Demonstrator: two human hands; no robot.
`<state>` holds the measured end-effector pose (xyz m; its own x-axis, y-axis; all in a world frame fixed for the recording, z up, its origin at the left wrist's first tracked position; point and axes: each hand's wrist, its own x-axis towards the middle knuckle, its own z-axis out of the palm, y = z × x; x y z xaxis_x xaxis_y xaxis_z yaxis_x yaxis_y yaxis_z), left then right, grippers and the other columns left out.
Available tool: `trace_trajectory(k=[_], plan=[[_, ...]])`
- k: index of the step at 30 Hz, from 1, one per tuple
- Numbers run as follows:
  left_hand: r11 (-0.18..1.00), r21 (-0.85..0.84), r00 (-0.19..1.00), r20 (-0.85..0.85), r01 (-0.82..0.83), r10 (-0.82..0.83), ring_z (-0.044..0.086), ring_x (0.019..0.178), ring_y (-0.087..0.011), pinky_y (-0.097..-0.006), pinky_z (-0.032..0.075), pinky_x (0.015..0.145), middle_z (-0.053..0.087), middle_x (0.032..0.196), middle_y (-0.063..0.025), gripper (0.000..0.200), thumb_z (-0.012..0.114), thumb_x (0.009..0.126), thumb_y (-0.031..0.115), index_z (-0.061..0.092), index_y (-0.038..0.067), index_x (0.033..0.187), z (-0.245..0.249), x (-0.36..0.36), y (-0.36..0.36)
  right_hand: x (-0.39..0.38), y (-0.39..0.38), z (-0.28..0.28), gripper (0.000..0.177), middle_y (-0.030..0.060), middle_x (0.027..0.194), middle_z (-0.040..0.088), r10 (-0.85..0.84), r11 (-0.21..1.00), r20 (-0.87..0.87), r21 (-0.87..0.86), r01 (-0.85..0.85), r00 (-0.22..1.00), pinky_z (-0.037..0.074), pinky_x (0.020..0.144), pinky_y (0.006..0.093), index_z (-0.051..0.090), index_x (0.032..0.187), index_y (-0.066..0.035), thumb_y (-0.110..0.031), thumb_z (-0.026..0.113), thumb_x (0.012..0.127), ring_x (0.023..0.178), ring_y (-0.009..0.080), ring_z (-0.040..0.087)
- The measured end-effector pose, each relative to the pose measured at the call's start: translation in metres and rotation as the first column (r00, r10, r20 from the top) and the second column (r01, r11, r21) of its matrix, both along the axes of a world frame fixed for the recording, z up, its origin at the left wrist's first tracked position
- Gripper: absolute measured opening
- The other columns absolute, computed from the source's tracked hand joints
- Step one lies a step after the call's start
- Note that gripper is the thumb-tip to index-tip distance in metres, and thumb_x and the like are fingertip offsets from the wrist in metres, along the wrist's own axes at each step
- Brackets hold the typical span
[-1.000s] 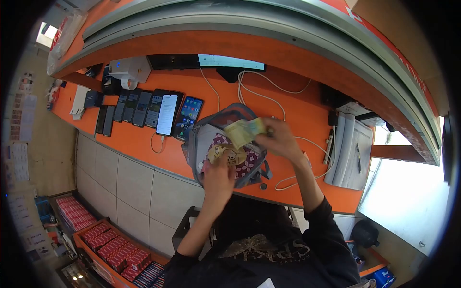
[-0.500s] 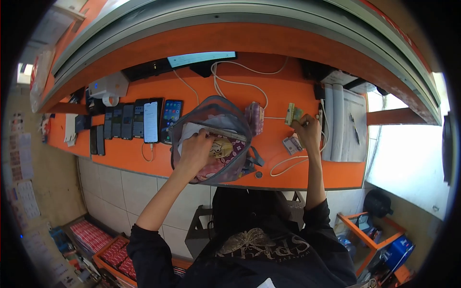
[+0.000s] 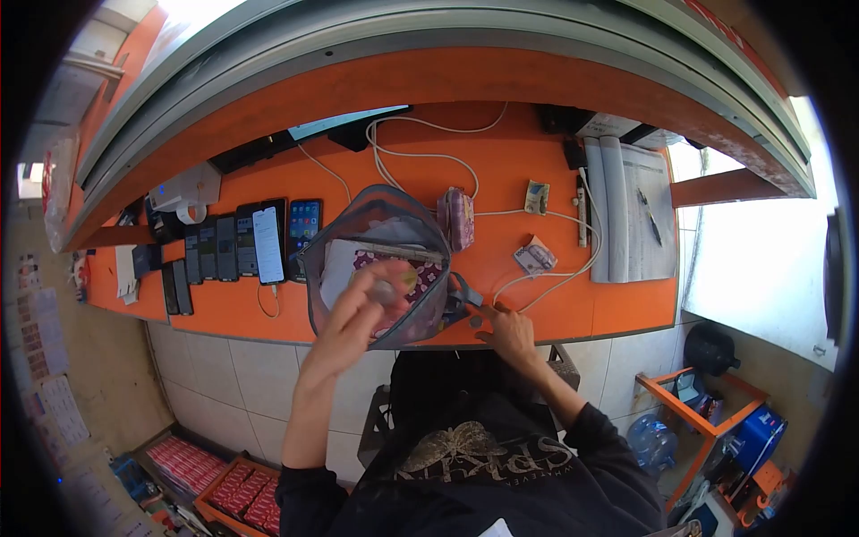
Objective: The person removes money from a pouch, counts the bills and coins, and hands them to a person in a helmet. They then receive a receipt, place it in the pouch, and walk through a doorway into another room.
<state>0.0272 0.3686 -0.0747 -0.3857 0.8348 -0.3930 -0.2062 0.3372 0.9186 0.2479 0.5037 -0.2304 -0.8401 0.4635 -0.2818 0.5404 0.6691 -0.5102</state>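
Observation:
My left hand [image 3: 344, 327] hovers over an unzipped grey mesh bag [image 3: 313, 291]. Its curled fingers are smeared by motion, around small pale and yellowish things I cannot make out. Inside the bag lie a purple patterned pouch [image 3: 427, 273] and white papers [image 3: 338, 268]. At the desk's front edge, my right hand [image 3: 512, 336] has its finger and thumb around a small round disc [image 3: 475, 321], close to the bag's grey strap [image 3: 463, 291]. To the right lie a greenish folded banknote [image 3: 537, 197] and a purplish folded banknote [image 3: 535, 258]. A pink-purple bundle [image 3: 456, 219] stands beside the bag.
Several phones [image 3: 228, 246] line the orange desk [image 3: 573, 309] on the left, one lit phone [image 3: 268, 243] on a cable. White cables [image 3: 470, 170] loop across the desk. An open ledger [image 3: 635, 215] with a pen [image 3: 650, 219] lies at right. An orange shelf beam [image 3: 429, 76] crosses above.
My left hand has risen out of the bag, and the yellow printed item no longer shows there. My right hand has left the greenish banknote and come to the desk's front edge beside the bag.

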Motion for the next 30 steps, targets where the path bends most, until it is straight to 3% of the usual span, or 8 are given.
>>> trace_trajectory(k=[4,10,12,14,18,21,28,30], plan=[[0.98,0.081,0.73,0.679,-0.182,0.079,0.045,0.118,-0.0266,-0.0361,0.037,0.1,0.045,0.127,-0.0151,0.058,0.037,0.078,0.0,0.029,0.001,0.135,0.005,0.03,0.015,0.004,-0.015,-0.033,0.031,0.0048,0.08,0.055,-0.032,0.999,0.011,0.04,0.032,0.999,0.048,0.057,0.0377,0.064,0.098,-0.018,-0.023,0.07,0.068,0.07,0.0249,0.061],[0.969,0.084,0.653,0.752,-0.233,0.091,0.042,0.122,-0.0262,-0.0377,0.035,0.102,0.045,0.127,-0.0168,0.051,0.04,0.083,0.009,0.034,0.002,0.133,0.001,0.042,0.03,0.002,-0.008,-0.022,0.014,0.0054,0.076,0.06,-0.049,0.999,-0.01,0.01,0.049,0.999,0.049,0.055,0.0359,0.067,0.087,-0.019,-0.02,0.065,0.073,0.062,0.0257,0.062],[0.835,0.459,0.277,0.881,-0.304,-0.383,0.041,0.123,-0.0253,-0.0363,0.037,0.1,0.05,0.123,-0.0156,0.045,0.042,0.086,0.016,0.04,0.005,0.13,-0.053,0.043,0.034,0.006,-0.004,-0.031,0.012,0.0059,0.076,0.062,-0.048,0.995,0.03,-0.081,0.05,0.998,0.049,0.055,0.0355,0.067,0.084,-0.016,-0.02,0.067,0.073,0.061,0.0254,0.062],[0.691,0.598,0.109,0.783,-0.406,-0.613,0.04,0.125,-0.0238,-0.0337,0.036,0.1,0.052,0.122,-0.0146,0.042,0.042,0.089,0.025,0.045,0.008,0.127,-0.073,0.047,0.043,0.013,0.004,-0.015,0.011,0.0068,0.074,0.064,-0.191,0.94,-0.086,-0.303,0.157,0.978,0.048,0.054,0.032,0.067,0.081,-0.01,-0.017,0.068,0.073,0.059,0.0212,0.062],[0.767,0.393,0.23,0.92,-0.508,-0.319,0.032,0.13,-0.0228,-0.0337,0.027,0.103,0.048,0.128,-0.0137,0.051,0.038,0.09,0.042,0.045,0.01,0.128,-0.052,0.07,0.065,0.025,0.032,0.064,0.014,0.0069,0.074,0.065,-0.616,0.555,-0.027,-0.724,0.409,0.788,0.046,0.053,0.0238,0.064,0.079,-0.001,-0.011,0.071,0.073,0.058,0.011,0.059],[0.813,0.224,0.258,0.962,-0.537,-0.095,0.023,0.134,-0.0227,-0.0362,0.018,0.107,0.037,0.137,-0.0132,0.062,0.033,0.087,0.053,0.038,0.011,0.133,-0.033,0.086,0.082,0.03,0.048,0.124,0.015,0.006,0.071,0.063,-0.761,0.247,-0.045,-0.943,0.224,0.647,0.041,0.05,0.0196,0.062,0.081,0.001,-0.008,0.071,0.073,0.057,0.0059,0.053],[0.875,0.237,0.563,0.825,-0.421,0.047,0.021,0.134,-0.0208,-0.036,0.023,0.106,0.026,0.144,-0.0117,0.069,0.029,0.085,0.058,0.032,0.012,0.136,-0.063,0.132,0.092,0.017,0.024,0.109,0.023,0.0047,0.073,0.063,-0.659,0.447,-0.048,-0.828,0.339,0.751,0.044,0.057,0.0211,0.064,0.091,0.001,-0.011,0.071,0.073,0.061,0.0088,0.056],[0.885,0.15,0.586,0.795,-0.44,0.157,0.022,0.134,-0.0206,-0.0357,0.026,0.104,0.028,0.143,-0.0116,0.068,0.028,0.086,0.057,0.032,0.011,0.136,-0.082,0.146,0.087,0.025,0.017,0.099,0.025,0.0035,0.073,0.063,-0.567,0.65,-0.15,-0.685,0.329,0.81,0.045,0.059,0.0218,0.065,0.093,0.001,-0.012,0.071,0.073,0.063,0.0084,0.056]])
